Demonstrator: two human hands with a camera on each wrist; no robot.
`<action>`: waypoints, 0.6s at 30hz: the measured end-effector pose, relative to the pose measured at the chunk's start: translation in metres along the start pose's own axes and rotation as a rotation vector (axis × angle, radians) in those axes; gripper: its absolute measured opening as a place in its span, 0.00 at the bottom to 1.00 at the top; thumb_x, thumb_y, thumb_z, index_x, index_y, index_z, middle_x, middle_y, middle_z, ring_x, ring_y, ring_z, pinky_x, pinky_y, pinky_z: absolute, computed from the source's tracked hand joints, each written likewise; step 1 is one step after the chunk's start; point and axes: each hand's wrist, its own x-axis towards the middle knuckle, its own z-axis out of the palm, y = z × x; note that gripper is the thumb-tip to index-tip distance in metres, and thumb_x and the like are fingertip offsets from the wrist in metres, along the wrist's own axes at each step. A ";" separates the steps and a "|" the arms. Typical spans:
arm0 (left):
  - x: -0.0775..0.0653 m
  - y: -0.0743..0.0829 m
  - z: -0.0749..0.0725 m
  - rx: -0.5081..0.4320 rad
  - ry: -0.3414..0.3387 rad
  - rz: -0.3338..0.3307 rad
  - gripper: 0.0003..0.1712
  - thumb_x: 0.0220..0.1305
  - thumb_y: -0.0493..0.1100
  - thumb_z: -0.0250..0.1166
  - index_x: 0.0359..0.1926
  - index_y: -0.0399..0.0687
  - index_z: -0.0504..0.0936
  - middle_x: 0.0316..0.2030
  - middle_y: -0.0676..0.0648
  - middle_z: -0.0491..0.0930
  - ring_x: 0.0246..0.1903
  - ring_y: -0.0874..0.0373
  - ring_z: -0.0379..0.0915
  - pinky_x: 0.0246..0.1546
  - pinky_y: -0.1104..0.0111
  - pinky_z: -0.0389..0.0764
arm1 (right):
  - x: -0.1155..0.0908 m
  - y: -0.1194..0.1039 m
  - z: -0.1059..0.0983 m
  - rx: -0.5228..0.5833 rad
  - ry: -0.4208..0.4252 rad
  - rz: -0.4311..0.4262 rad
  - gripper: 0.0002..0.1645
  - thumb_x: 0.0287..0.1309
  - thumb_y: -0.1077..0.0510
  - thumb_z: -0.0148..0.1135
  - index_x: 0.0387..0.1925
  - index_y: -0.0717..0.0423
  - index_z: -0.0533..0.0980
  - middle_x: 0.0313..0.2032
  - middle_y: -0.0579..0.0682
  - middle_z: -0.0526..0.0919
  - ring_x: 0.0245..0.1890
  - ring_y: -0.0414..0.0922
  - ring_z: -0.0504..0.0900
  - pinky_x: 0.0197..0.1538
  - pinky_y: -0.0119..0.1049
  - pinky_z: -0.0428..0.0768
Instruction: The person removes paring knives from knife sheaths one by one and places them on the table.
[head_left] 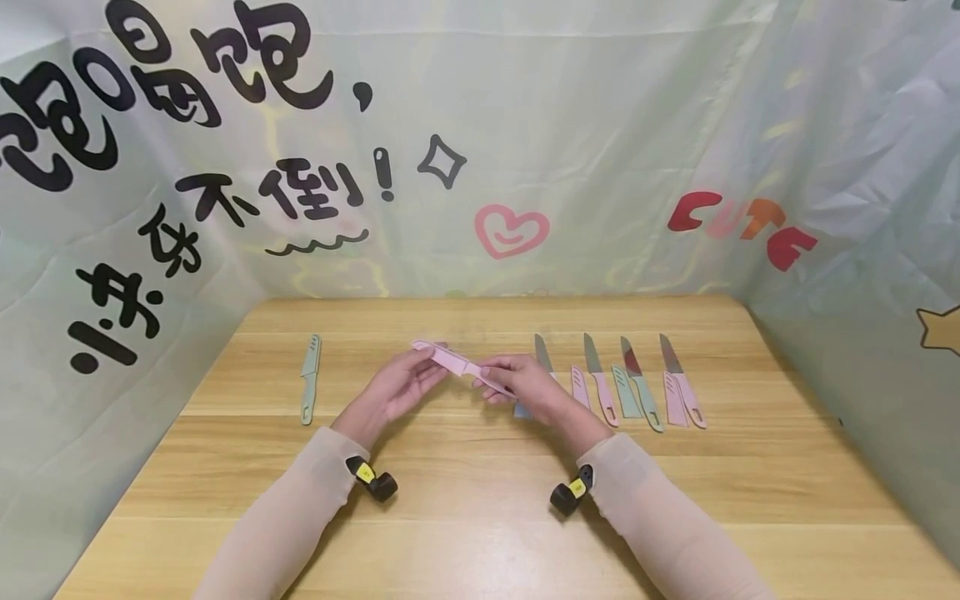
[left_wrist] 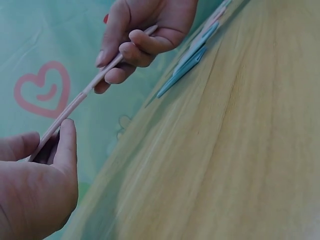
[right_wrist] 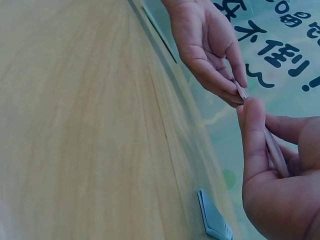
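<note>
Above the middle of the table, both hands hold a pink knife whose blade is covered by a pink sheath (head_left: 450, 360). My left hand (head_left: 401, 387) pinches the sheath end between thumb and fingers. Its handle (left_wrist: 100, 77) is gripped by my right hand (head_left: 534, 390), with fingers curled round it. In the left wrist view, sheath and handle form one straight line, tilted and raised off the wood. No bare blade shows between them. The right hand partly hides a knife (head_left: 543, 352) and a blue sheath (head_left: 522, 411) lying behind it.
A green knife in its sheath (head_left: 309, 382) lies at the table's left. On the right, a row holds bare-bladed pink knives (head_left: 602, 387), a green knife (head_left: 647, 400) and loose sheaths (head_left: 579, 386) beside them. A printed cloth (head_left: 600, 125) stands behind the table (head_left: 465, 533).
</note>
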 end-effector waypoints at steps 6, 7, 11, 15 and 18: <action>-0.005 0.000 -0.001 -0.017 0.000 0.000 0.22 0.74 0.35 0.50 0.65 0.30 0.63 0.52 0.36 0.78 0.53 0.48 0.77 0.62 0.62 0.75 | 0.000 -0.001 -0.001 0.076 -0.010 0.039 0.18 0.71 0.64 0.52 0.55 0.73 0.73 0.45 0.69 0.81 0.31 0.42 0.83 0.37 0.28 0.86; -0.006 0.000 -0.001 -0.021 0.003 -0.004 0.23 0.75 0.36 0.50 0.66 0.30 0.62 0.52 0.36 0.77 0.53 0.48 0.77 0.62 0.62 0.75 | 0.000 -0.001 -0.001 0.087 -0.010 0.047 0.18 0.71 0.64 0.52 0.56 0.73 0.73 0.45 0.68 0.82 0.32 0.42 0.83 0.37 0.28 0.86; -0.010 -0.001 -0.001 -0.033 0.029 -0.014 0.23 0.75 0.37 0.49 0.66 0.31 0.63 0.53 0.34 0.76 0.52 0.46 0.77 0.61 0.60 0.75 | 0.000 0.001 -0.001 0.121 -0.021 0.074 0.19 0.70 0.65 0.52 0.57 0.74 0.72 0.45 0.67 0.82 0.33 0.42 0.84 0.40 0.29 0.86; -0.013 -0.002 0.000 -0.039 0.047 -0.012 0.23 0.76 0.38 0.49 0.66 0.31 0.63 0.53 0.33 0.76 0.53 0.45 0.76 0.61 0.59 0.76 | 0.001 0.003 -0.001 0.125 -0.042 0.075 0.19 0.69 0.65 0.53 0.56 0.74 0.72 0.46 0.68 0.81 0.35 0.44 0.84 0.42 0.30 0.86; -0.016 -0.003 0.000 -0.044 0.051 -0.010 0.23 0.76 0.39 0.49 0.67 0.31 0.63 0.54 0.33 0.76 0.54 0.45 0.76 0.63 0.58 0.74 | 0.002 0.004 -0.001 0.106 -0.071 0.069 0.18 0.70 0.64 0.53 0.56 0.74 0.72 0.46 0.67 0.82 0.35 0.45 0.84 0.44 0.33 0.87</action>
